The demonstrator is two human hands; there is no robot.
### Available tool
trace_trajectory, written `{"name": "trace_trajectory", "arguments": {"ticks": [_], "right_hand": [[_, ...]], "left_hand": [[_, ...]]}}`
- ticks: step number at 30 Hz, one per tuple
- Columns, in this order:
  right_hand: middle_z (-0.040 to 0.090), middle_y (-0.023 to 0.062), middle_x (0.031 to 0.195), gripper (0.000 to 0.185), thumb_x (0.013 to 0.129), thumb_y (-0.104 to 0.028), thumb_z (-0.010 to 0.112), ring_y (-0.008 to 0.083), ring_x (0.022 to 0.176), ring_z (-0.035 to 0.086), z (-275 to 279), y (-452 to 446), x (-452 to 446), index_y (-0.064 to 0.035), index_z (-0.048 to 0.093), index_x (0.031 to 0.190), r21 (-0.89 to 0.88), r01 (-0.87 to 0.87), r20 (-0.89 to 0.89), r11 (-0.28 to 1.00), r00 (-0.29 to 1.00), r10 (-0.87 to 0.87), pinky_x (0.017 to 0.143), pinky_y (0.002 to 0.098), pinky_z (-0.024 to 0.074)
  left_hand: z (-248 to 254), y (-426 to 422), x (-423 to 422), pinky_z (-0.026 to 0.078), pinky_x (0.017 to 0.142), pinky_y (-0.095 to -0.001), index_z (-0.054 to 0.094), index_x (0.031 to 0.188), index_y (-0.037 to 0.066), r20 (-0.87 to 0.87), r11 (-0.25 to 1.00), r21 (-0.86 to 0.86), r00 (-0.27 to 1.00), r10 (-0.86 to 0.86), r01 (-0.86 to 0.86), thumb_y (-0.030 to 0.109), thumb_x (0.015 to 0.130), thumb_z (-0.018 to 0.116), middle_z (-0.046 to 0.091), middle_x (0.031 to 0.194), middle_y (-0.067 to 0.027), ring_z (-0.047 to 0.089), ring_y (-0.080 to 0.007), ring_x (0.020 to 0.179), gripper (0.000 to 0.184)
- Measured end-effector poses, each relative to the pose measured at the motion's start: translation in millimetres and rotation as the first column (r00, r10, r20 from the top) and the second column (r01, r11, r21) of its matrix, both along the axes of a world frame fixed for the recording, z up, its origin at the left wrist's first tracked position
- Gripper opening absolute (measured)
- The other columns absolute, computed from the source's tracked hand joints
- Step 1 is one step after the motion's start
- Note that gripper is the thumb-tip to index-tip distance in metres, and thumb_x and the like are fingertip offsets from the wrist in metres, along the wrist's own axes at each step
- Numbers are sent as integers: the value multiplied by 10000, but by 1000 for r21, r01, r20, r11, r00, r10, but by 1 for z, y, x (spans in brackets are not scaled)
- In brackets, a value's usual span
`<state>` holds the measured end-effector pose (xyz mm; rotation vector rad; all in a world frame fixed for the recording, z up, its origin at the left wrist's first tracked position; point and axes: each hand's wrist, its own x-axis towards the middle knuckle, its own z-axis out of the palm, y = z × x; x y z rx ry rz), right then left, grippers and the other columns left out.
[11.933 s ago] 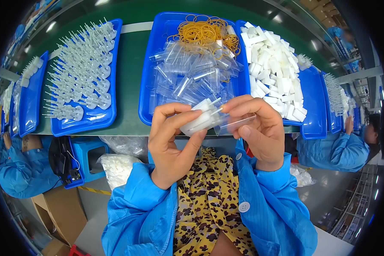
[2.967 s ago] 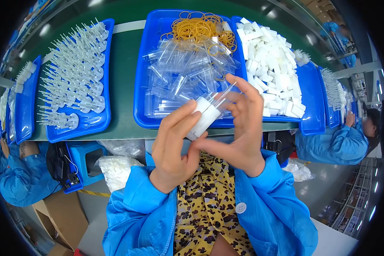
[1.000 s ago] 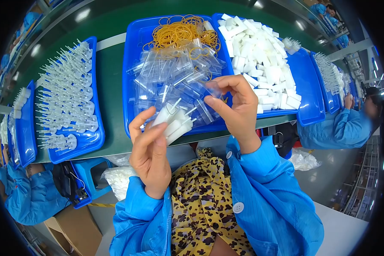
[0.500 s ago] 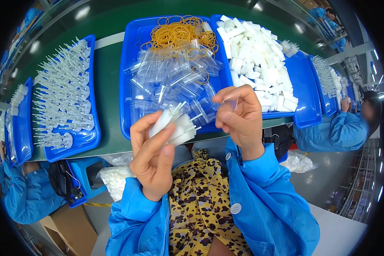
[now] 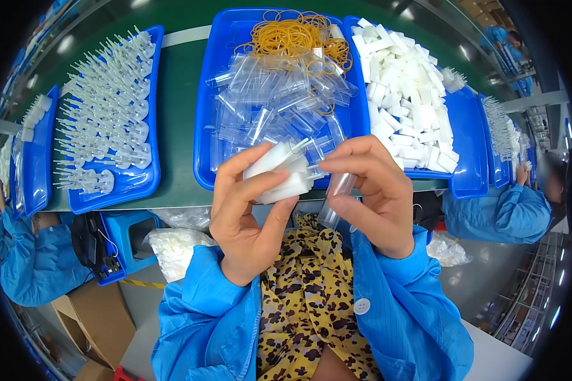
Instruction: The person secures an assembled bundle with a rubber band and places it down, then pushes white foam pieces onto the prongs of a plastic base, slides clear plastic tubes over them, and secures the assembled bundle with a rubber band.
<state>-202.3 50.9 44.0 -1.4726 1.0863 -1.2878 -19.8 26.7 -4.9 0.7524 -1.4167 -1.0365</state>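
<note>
My left hand (image 5: 251, 213) is closed around a bundle of white blocks (image 5: 289, 174) with thin pale stems poking out toward the right. Close by on the right, my right hand (image 5: 381, 200) has its fingers closed on a small clear plastic bag (image 5: 342, 187), which looks rolled or tube-like and hangs down past the thumb. My right fingertips come very near the stems; whether they touch cannot be made out. Beyond both hands, many clear bags (image 5: 260, 95) lie in a blue tray (image 5: 204, 127), with yellow rubber bands (image 5: 292, 35) heaped at its far end.
White blocks (image 5: 407, 95) fill a blue tray to the right. At left, another blue tray (image 5: 117, 197) carries rows of white stemmed parts (image 5: 108, 108). A green work surface (image 5: 178, 114) lies beneath. Co-workers in blue sleeves (image 5: 496, 213) sit on both sides.
My right hand has lowered and turned beside the bundle, and the clear bag now shows at greater length below its fingers. The left hand still holds the bundle. The view has shifted slightly.
</note>
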Motion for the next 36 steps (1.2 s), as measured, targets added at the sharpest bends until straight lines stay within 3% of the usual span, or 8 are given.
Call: {"name": "trace_trajectory", "arguments": {"ticks": [5,7,9,15,22,30,33,36], "right_hand": [[474,96,1131,382,785,-59,699,125,844,563,3,1,2,18,630,1152,-22,-61,-224,998,973,55,744,255,468],[467,93,1133,392,778,-43,707,122,850,561,-3,1,6,19,627,1157,15,-16,-161,1000,987,18,747,253,473],[460,91,1135,404,771,-27,715,118,857,559,-9,1,7,20,625,1162,54,25,-99,998,995,-20,750,251,477],[478,87,1089,409,750,31,728,127,858,594,-9,3,12,-21,640,1146,-12,108,-20,994,994,-109,736,242,515],[512,89,1039,358,748,35,729,138,843,608,-17,4,5,-11,649,1094,-46,83,-95,995,992,-87,746,248,513],[571,98,958,324,742,-5,733,136,839,605,-10,7,-10,-2,653,1056,-57,-19,-244,998,970,5,746,240,495],[613,109,973,280,789,-12,679,126,841,607,-11,11,-17,40,592,1050,-113,219,163,969,966,-200,744,242,496],[625,114,968,279,821,-17,658,132,815,622,-6,8,-1,35,558,1076,-84,314,285,946,917,-280,732,246,507]], "left_hand": [[0,-1,-2,514,897,-360,590,1020,5,-70,998,43,997,-35,38,-61,779,694,470,1308,-206,558,-286,1146,271],[0,-1,-2,513,901,-359,568,1014,8,-103,995,73,993,-57,65,-64,786,689,463,1320,-208,558,-279,1149,268],[1,-1,-4,506,916,-354,524,1008,14,-307,963,187,943,-130,193,-66,799,680,453,1335,-208,559,-266,1147,272],[-1,-2,-3,492,936,-365,518,1006,17,-387,931,224,903,-187,289,-75,790,686,434,1358,-206,530,-260,1183,288],[2,-3,2,487,949,-371,524,989,18,-351,907,217,896,-271,360,-78,773,695,436,1358,-201,512,-263,1203,292],[-4,-3,0,507,951,-379,527,971,7,-515,873,305,837,-185,381,-90,789,684,449,1318,-200,548,-265,1158,260],[-5,-1,-2,511,951,-382,527,964,10,-468,911,294,875,-126,289,-109,778,682,459,1297,-190,564,-264,1138,270],[-7,0,-4,516,943,-374,537,953,6,-404,942,244,907,-117,230,-115,766,691,462,1287,-181,575,-263,1124,271]]}}
